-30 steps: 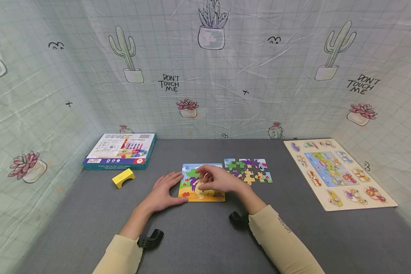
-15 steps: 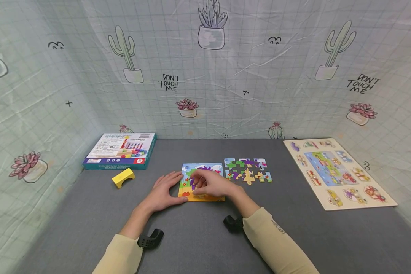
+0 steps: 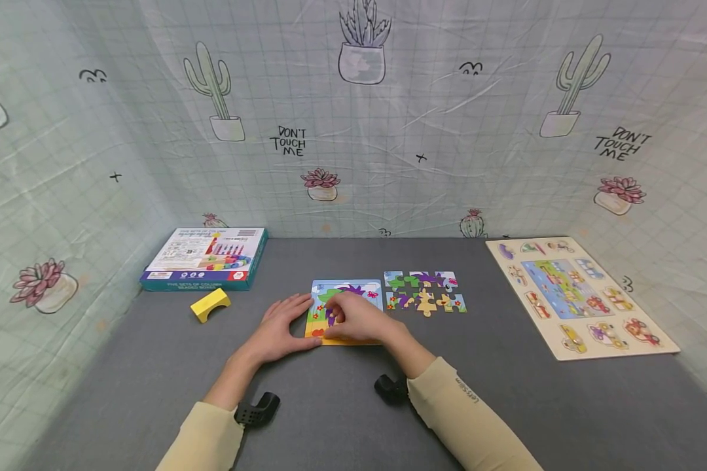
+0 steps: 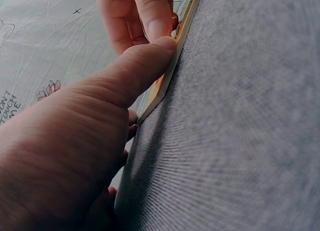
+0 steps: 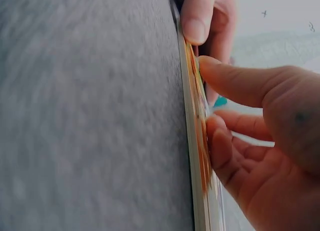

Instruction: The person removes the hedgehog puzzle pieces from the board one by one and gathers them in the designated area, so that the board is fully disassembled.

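A small jigsaw board (image 3: 353, 284) with a colourful cartoon picture lies flat on the table in the head view. My left hand (image 3: 278, 332) is spread along its left side, fingers at the edge and thumb at the near corner. My right hand (image 3: 356, 319) is over the board and covers much of the picture. In the right wrist view, its thumb (image 5: 210, 66) and bent fingers (image 5: 217, 136) meet the orange strip of the board, a gap between them. I cannot tell whether they pinch a piece. Several loose puzzle pieces (image 3: 426, 302) lie in rows right of the board.
A boxed bead set (image 3: 206, 258) lies at the back left, with a yellow arch block (image 3: 210, 304) in front of it. A large wooden picture-puzzle board (image 3: 548, 330) lies at the right. A cactus-print cloth (image 3: 412, 196) hangs behind the grey table (image 3: 330, 418).
My right hand has moved left and a little toward me over the board. My left hand stays at the board's left side. The loose pieces lie as before.
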A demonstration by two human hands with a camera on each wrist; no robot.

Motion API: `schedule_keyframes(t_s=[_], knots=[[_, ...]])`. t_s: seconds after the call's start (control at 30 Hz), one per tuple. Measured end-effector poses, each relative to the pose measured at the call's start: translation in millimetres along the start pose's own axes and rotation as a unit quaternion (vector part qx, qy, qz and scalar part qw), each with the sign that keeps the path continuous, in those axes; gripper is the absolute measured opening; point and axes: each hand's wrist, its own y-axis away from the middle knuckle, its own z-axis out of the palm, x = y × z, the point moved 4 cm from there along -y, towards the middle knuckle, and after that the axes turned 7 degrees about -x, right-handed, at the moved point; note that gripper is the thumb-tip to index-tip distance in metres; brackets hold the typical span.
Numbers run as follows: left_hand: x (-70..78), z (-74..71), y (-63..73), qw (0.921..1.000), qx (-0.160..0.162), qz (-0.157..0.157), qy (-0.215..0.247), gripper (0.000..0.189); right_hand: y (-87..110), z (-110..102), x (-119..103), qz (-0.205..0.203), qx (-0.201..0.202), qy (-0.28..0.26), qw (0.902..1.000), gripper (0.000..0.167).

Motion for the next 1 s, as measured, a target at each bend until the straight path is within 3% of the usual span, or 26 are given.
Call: schedule_keyframes(t_s=[0.2, 0.5, 1.0], knots=[[0.4, 0.1, -0.1, 0.9999, -0.004, -0.010, -0.007, 0.087, -2.4, 4.6, -4.4, 0.020, 0.002, 0.041, 0.9990, 0.050], [1.3, -0.2, 0.3, 0.9999, -0.002, -0.009, -0.006, 0.086, -2.0, 7.6, -8.0, 0.030, 0.011, 0.061, 0.9976, 0.042], [-0.3, 0.9, 0.5, 1.0000, 0.001, 0.001, 0.000, 0.084, 3.3, 3.7, -7.8, 0.005, 0.039, -0.052, 0.9979, 0.031]])
